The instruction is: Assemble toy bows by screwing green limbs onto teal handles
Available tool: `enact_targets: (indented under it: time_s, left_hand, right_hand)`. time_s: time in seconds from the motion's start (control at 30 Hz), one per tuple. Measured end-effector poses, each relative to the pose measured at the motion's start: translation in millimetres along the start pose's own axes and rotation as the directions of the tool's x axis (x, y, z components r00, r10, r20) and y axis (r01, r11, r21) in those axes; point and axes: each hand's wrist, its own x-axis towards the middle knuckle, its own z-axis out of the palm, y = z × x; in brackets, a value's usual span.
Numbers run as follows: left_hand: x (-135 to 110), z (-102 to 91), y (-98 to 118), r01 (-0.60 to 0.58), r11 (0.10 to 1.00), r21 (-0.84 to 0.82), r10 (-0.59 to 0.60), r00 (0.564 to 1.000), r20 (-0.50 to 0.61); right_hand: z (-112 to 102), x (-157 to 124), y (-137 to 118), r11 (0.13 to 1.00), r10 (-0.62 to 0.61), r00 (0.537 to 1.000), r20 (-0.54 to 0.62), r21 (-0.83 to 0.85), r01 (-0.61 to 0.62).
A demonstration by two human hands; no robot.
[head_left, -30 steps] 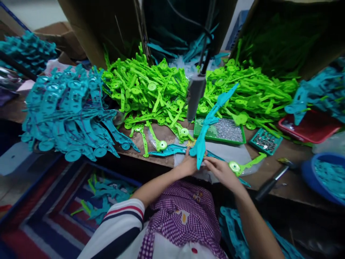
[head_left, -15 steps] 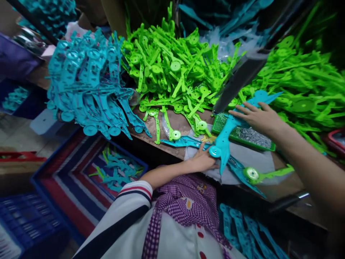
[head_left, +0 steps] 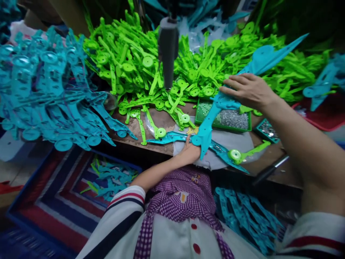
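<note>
My right hand (head_left: 249,89) grips the upper part of a long blue plastic piece (head_left: 206,127) with a round disc and a pointed tip, its fingers laid over it. The piece slants across the bench edge. At its lower end my left hand (head_left: 190,153) is closed, partly hidden beneath it. Crossing under this end is a second blue plastic piece (head_left: 174,136), lying along the edge. A green arm with a round hub (head_left: 235,155) sits at its right end, another green arm (head_left: 161,132) near its left. Whether the two blue pieces are joined I cannot tell.
A grey power screwdriver (head_left: 168,54) hangs above the bench. Behind lie a heap of green plastic parts (head_left: 148,61) and stacked blue parts (head_left: 54,86). A green basket (head_left: 237,129) holds small screws. A black-handled tool (head_left: 271,169) lies right; a striped-lined crate (head_left: 51,194) stands below left.
The view has swung to the right, so the bench and screwdriver appear further left. My right hand still holds the upper blue piece, whose pointed end now shows longer. My left hand stays at the crossing.
</note>
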Motion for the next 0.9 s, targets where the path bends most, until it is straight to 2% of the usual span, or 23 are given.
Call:
enact_targets:
  time_s: [0.1, 0.17, 0.23, 0.3, 0.37, 0.43, 0.5, 0.6, 0.67, 0.73, 0.8, 0.9]
  left_hand:
    - [-0.7, -0.8, -1.8, -0.004, 1.0, -0.02, 0.003, 1.0, -0.025]
    - [-1.3, -0.2, -2.5, -0.013, 0.999, -0.038, 0.011, 0.998, -0.061]
    - [-1.7, 1.2, -1.4, 0.0, 0.999, -0.04, -0.004, 0.995, -0.096]
    - [-1.5, 2.2, 2.4, 0.044, 0.999, -0.025, -0.047, 0.991, -0.124]
    - [-0.5, 0.5, 7.9, 0.095, 0.995, 0.0, -0.095, 0.988, -0.126]
    - [1.5, -5.6, 13.0, 0.116, 0.993, 0.03, -0.113, 0.989, -0.095]
    - [4.5, -15.9, 16.1, 0.092, 0.993, 0.068, -0.089, 0.995, -0.054]
    - [10.6, -32.5, 20.1, 0.013, 0.991, 0.132, -0.012, 1.0, -0.011]
    - [14.7, -39.2, 26.3, 0.026, 0.987, 0.16, -0.028, 1.0, 0.013]
    - [17.7, -40.3, 36.3, 0.124, 0.978, 0.165, -0.132, 0.991, 0.036]
    - [19.9, -37.1, 47.4, 0.251, 0.956, 0.149, -0.262, 0.964, 0.053]
    - [23.2, -31.1, 59.6, 0.326, 0.94, 0.102, -0.335, 0.937, 0.093]
  right_hand:
    - [-7.6, -34.0, -0.7, 0.998, 0.057, 0.998, -0.042, -0.01, -0.057]
    - [-1.9, -68.7, 3.0, 0.989, 0.134, 0.986, -0.103, -0.047, -0.139]
    - [11.1, -109.3, 6.7, 0.955, 0.255, 0.95, -0.182, -0.105, -0.277]
    - [27.5, -148.5, 5.6, 0.888, 0.41, 0.873, -0.262, -0.105, -0.448]
    - [42.6, -178.5, -4.0, 0.808, 0.543, 0.764, -0.35, -0.03, -0.588]
    - [53.1, -194.3, -21.4, 0.745, 0.63, 0.675, -0.383, 0.055, -0.664]
    - [57.8, -195.4, -41.1, 0.698, 0.69, 0.631, -0.356, 0.093, -0.71]
    - [56.2, -180.5, -60.7, 0.695, 0.702, 0.643, -0.307, 0.097, -0.712]
    - [53.1, -170.2, -64.8, 0.724, 0.677, 0.667, -0.311, 0.117, -0.68]
    - [51.8, -166.3, -65.1, 0.736, 0.668, 0.678, -0.308, 0.136, -0.663]
    - [53.9, -169.5, -64.5, 0.745, 0.661, 0.7, -0.269, 0.128, -0.654]
    - [60.1, -177.8, -62.6, 0.781, 0.624, 0.766, -0.154, 0.097, -0.616]
